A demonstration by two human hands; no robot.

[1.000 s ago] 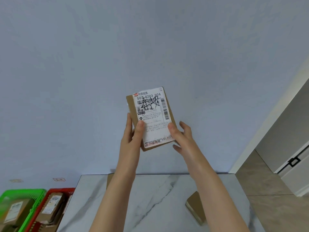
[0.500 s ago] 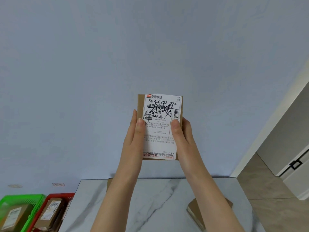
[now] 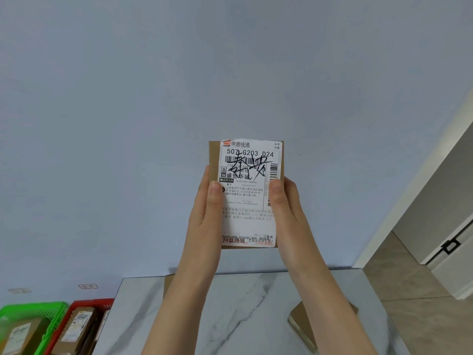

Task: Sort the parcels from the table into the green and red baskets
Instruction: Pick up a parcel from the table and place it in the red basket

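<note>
I hold a flat brown cardboard parcel [image 3: 247,201] upright in front of me, its white shipping label facing the camera with black handwriting over the barcode. My left hand [image 3: 206,213] grips its left edge, thumb on the label. My right hand [image 3: 286,213] grips its right edge the same way. The parcel is raised well above the marble table [image 3: 230,316]. A second brown parcel [image 3: 304,326] lies on the table at the right, partly hidden by my right forearm. The green basket [image 3: 30,311] and the red basket [image 3: 87,303] stand at the lower left, each with parcels inside.
A piece of brown cardboard [image 3: 169,283] shows at the table's far edge behind my left forearm. A plain blue wall fills the background. A white door frame [image 3: 409,180] and a tiled floor [image 3: 409,290] are on the right.
The parcel turned from tilted to upright and square to the camera, and it came closer. Both hands slid up along its side edges.
</note>
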